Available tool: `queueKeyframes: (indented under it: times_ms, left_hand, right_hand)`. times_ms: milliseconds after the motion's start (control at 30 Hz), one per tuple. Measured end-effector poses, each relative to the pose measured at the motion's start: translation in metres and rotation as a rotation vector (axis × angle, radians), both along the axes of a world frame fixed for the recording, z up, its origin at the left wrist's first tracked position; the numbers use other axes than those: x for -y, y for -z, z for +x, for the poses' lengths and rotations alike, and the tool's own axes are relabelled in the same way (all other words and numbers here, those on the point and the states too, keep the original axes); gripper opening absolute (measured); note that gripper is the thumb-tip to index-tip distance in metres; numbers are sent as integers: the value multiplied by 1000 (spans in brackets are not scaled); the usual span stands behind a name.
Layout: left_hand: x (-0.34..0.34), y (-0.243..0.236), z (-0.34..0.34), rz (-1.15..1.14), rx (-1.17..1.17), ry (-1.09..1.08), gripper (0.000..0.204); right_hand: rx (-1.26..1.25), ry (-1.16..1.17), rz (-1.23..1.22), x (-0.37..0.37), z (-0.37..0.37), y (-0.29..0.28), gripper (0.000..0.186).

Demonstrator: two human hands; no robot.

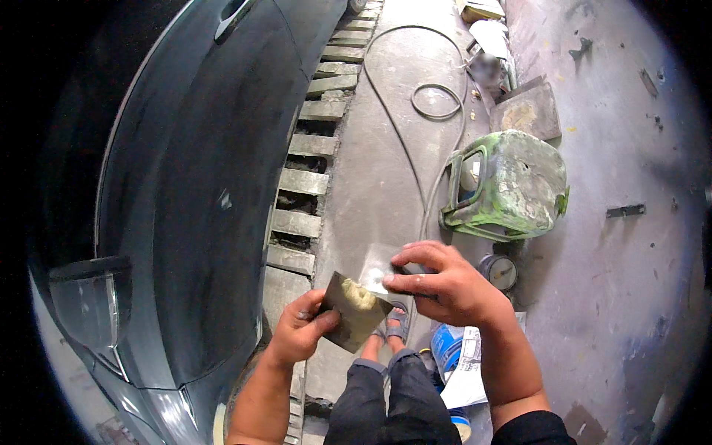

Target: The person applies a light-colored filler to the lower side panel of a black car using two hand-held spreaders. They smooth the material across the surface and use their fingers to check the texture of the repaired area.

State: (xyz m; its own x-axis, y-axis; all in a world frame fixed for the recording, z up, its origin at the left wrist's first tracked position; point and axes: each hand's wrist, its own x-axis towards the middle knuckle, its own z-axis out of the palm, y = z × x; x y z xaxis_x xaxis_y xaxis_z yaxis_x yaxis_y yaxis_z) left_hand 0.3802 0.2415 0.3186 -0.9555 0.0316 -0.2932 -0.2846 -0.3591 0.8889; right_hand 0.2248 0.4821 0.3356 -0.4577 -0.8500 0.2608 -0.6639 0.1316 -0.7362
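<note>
In the head view my left hand [298, 332] grips a dark square plate [350, 330] by its left side, thumb on top. A lump of pale yellow paste [360, 295] lies on the plate's upper part. Just beyond it, my right hand [452, 285] holds a shiny thin blade [378, 267], like a spreader, between thumb and fingers. The blade is close over the plate's upper right corner; I cannot tell whether they touch. My legs and sandalled feet show below both hands.
A dark car [193, 193] fills the left, beside a slatted drain [300, 182]. A hose [400, 133] lies looped ahead. On the right stand a paint-stained green stool [519, 182], a board [530, 111], a round tin [498, 271] and blue buckets [446, 348] beside a stained wall [615, 148].
</note>
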Motion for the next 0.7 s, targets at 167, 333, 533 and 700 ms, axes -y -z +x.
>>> queueKeyframes:
  times_ms: [167, 333, 533, 700]
  left_hand:
    - [-24, -13, -7, -22, -15, -283, 36]
    - [-35, -19, -9, -46, -23, -386, 33]
    - [-47, -21, -5, -114, -9, -384, 35]
    - [-27, -10, 13, -1006, -324, -445, 31]
  right_hand:
    - [-123, 461, -48, -3, 14, 8, 49]
    - [-308, 443, -99, 21, 35, -14, 50]
    - [-379, 397, -31, 31, 48, 7, 44]
    - [-180, 272, -15, 31, 56, 31, 42]
